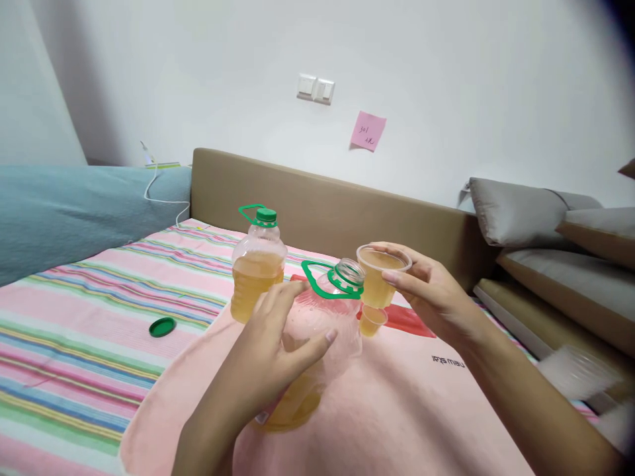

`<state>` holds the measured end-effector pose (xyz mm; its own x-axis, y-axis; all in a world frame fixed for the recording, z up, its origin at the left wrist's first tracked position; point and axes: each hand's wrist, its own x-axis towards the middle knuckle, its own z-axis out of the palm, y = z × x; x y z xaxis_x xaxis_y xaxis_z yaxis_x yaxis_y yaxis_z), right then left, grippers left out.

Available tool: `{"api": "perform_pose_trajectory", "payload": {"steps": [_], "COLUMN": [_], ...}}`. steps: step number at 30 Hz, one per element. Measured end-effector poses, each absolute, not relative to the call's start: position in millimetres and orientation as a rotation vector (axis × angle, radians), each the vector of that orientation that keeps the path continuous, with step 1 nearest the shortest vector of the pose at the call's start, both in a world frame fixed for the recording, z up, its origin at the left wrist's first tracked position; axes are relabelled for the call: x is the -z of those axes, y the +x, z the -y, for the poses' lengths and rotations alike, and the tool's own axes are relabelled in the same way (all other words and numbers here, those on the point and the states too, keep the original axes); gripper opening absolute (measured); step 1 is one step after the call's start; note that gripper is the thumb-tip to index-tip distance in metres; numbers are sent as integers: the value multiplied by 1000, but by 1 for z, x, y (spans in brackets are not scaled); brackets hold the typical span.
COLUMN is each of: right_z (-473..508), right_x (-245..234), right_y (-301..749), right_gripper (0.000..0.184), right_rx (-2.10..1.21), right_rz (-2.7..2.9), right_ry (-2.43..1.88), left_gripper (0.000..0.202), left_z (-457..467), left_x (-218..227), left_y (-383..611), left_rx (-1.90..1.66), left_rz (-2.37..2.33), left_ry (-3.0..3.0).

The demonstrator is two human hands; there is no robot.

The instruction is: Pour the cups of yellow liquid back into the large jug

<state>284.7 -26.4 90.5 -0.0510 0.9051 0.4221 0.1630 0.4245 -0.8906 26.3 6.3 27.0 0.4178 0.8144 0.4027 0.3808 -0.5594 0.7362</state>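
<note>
My left hand (270, 347) is wrapped round an uncapped clear bottle (322, 317) with a green neck ring and handle, holding it tilted; yellow liquid pools at its base. My right hand (431, 291) grips a small clear plastic cup (380, 274) of yellow liquid by its rim, right next to the bottle's open mouth. A second small cup (372, 319) with yellow liquid stands on the pink cloth (411, 396) just below. A second bottle (256, 264), capped in green and about half full, stands upright behind my left hand. A loose green cap (162, 326) lies on the striped sheet.
The striped bed sheet (74, 311) spreads to the left, with a blue-grey blanket (64, 211) and a white cable (163, 192) behind it. A tan headboard (337, 205) runs along the back. Grey and tan cushions (550, 238) are stacked at the right.
</note>
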Motion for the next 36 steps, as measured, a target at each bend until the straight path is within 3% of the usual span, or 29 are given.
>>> {"api": "perform_pose_trajectory", "payload": {"steps": [13,24,36], "right_z": [31,31,34], "right_x": [-101,-111,-120], "right_y": [286,284,279], "right_gripper": [41,54,50], "right_rx": [-700,-581,-460], "right_rz": [1627,1682,1804], "right_ry": [-1007,-1146,-1194], "left_gripper": [62,60,63], "left_z": [-6,-6,-5], "left_x": [-26,-26,-25], "left_y": [25,24,21], "left_rx": [-1018,-1050,-1055], "left_rz": [-1020,-971,-968], "left_ry": [2122,2098,2099]}}
